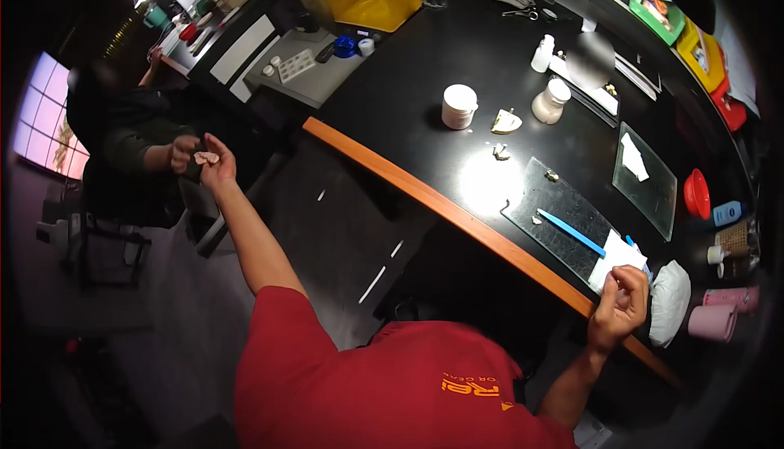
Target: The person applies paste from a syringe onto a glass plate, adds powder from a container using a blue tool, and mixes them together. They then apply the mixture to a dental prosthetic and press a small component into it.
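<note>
My left hand (220, 173) is stretched out far to the left and holds a small pinkish, irregular piece (207, 157) on its fingers. A co-worker's hand (183, 155) is right beside that piece. Over the table's front edge, my right hand (621, 306) is closed with curled fingers; what it holds, if anything, is hidden. Just beyond it lies a white tissue (614, 258) on a dark glass plate (563, 222). A blue-handled tool (572, 232) rests across the plate, its end on the tissue. Small pale bits lie near the tool.
On the black table stand a white tub (460, 107) and a jar of pale powder (552, 102), with a cream-coloured cast (506, 122) between them. A second glass plate (645, 179) and a red bowl (697, 194) are at the right. The wooden table edge (441, 208) runs before me.
</note>
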### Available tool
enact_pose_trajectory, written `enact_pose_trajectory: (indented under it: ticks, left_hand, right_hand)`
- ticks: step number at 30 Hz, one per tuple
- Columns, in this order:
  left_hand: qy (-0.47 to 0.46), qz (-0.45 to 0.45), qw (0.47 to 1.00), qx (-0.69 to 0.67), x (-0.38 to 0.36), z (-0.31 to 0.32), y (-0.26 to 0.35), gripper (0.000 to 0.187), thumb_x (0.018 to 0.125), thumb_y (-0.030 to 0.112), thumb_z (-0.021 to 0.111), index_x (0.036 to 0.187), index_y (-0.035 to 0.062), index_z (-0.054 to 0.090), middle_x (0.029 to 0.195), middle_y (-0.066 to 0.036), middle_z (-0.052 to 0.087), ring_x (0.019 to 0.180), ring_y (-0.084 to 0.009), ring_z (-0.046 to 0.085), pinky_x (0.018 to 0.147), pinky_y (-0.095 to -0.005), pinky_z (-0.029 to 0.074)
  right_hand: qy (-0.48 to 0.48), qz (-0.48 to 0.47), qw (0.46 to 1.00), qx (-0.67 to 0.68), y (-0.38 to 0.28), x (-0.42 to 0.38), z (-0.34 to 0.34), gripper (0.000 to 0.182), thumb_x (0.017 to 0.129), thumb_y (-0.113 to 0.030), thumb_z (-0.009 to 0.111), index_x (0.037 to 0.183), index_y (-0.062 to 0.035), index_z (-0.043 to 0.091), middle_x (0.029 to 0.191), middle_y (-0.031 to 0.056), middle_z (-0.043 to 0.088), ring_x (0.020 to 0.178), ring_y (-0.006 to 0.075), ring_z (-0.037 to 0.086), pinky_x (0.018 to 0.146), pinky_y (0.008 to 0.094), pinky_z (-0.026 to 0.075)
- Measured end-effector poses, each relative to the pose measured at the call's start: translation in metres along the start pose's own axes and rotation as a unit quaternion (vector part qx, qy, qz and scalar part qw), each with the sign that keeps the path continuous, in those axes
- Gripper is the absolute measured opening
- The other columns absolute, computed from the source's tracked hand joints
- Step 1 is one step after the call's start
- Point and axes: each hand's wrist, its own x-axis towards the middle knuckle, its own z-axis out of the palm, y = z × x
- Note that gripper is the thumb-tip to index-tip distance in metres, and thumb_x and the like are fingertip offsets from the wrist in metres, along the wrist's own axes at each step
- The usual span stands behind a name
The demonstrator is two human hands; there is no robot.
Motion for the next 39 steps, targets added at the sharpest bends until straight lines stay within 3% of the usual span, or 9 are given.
enact_pose_trajectory:
  ticks: [1,4,6,9,12,15,24,33,39]
  left_hand:
    - [0.027,-0.003,1.000,-0.003,0.003,0.000,0.004,0.042,0.108,0.020,0.040,0.109,-0.0080,0.071,0.118,-0.026,0.075,0.113,-0.0408,0.073,0.104,-0.0540,0.060]
    - [-0.027,-0.037,0.998,0.049,-0.004,0.006,0.003,0.046,0.106,0.020,0.043,0.068,0.0048,0.063,0.074,-0.012,0.072,0.091,-0.0318,0.076,0.102,-0.0531,0.061]
    - [-0.071,-0.103,0.992,0.012,-0.025,0.012,-0.009,0.044,0.107,0.022,0.044,0.072,0.0057,0.065,0.070,-0.008,0.069,0.080,-0.0271,0.074,0.094,-0.0499,0.061]
    - [0.014,-0.110,0.993,0.029,-0.019,0.009,-0.015,0.026,0.105,0.015,0.049,0.089,0.0021,0.064,0.085,-0.011,0.069,0.083,-0.0262,0.070,0.083,-0.0446,0.060]
    - [-0.071,-0.167,0.983,-0.006,-0.093,0.033,-0.094,0.021,0.103,0.010,0.051,0.086,0.0050,0.061,0.076,-0.005,0.055,0.071,-0.0174,0.052,0.070,-0.0354,0.045]
    - [-0.011,-0.259,0.966,-0.018,-0.182,0.062,-0.172,0.020,0.103,0.008,0.050,0.087,0.0033,0.059,0.073,-0.003,0.049,0.067,-0.0155,0.044,0.068,-0.0320,0.041]
    - [0.190,-0.588,0.786,0.025,-0.441,0.080,-0.349,0.021,0.112,0.018,0.043,0.100,0.0048,0.053,0.075,0.000,0.045,0.064,-0.0112,0.040,0.061,-0.0275,0.039]
    - [0.177,-0.759,0.617,0.114,-0.496,0.070,-0.387,0.042,0.115,0.037,0.032,0.110,0.0086,0.061,0.071,-0.003,0.053,0.059,-0.0114,0.043,0.060,-0.0283,0.038]
    - [0.135,-0.786,0.589,0.127,-0.508,0.062,-0.395,0.044,0.115,0.038,0.034,0.106,0.0051,0.061,0.069,-0.004,0.055,0.057,-0.0124,0.044,0.058,-0.0281,0.039]
  right_hand:
    - [0.001,0.001,1.000,0.000,0.001,0.000,0.000,0.016,0.087,0.012,0.063,0.097,0.0007,0.070,0.097,0.0095,0.065,0.086,0.0164,0.058,0.075,0.0272,0.044]
    - [0.002,0.013,1.000,0.014,0.000,0.000,-0.001,0.016,0.086,0.012,0.064,0.096,0.0005,0.070,0.097,0.0097,0.065,0.086,0.0171,0.058,0.076,0.0280,0.045]
    - [0.000,-0.014,1.000,-0.010,-0.003,0.004,-0.002,0.014,0.084,0.011,0.065,0.094,0.0015,0.069,0.093,0.0105,0.065,0.085,0.0182,0.061,0.075,0.0285,0.046]
    - [0.003,-0.011,1.000,0.000,-0.010,0.011,-0.004,0.014,0.082,0.012,0.065,0.092,0.0025,0.070,0.091,0.0113,0.066,0.083,0.0185,0.063,0.074,0.0292,0.048]
    - [-0.008,0.000,0.999,0.054,-0.013,0.013,-0.002,0.017,0.080,0.013,0.066,0.093,0.0027,0.071,0.092,0.0120,0.067,0.084,0.0190,0.064,0.075,0.0288,0.050]
    - [-0.019,0.000,0.993,0.116,-0.027,0.016,0.005,0.018,0.081,0.014,0.067,0.093,0.0018,0.073,0.093,0.0121,0.068,0.086,0.0176,0.066,0.075,0.0272,0.050]
    - [-0.144,-0.010,0.962,0.233,-0.054,0.034,0.018,0.020,0.083,0.007,0.074,0.101,-0.0027,0.075,0.098,0.0104,0.072,0.085,0.0152,0.066,0.071,0.0270,0.050]
    - [-0.338,-0.032,0.914,0.220,-0.052,0.060,0.010,0.033,0.092,-0.002,0.073,0.125,0.0005,0.074,0.121,0.0183,0.074,0.102,0.0230,0.074,0.081,0.0318,0.058]
    - [-0.418,0.046,0.879,0.224,-0.038,0.067,-0.011,0.018,0.094,-0.005,0.077,0.110,0.0017,0.078,0.104,0.0135,0.078,0.095,0.0203,0.075,0.081,0.0320,0.057]
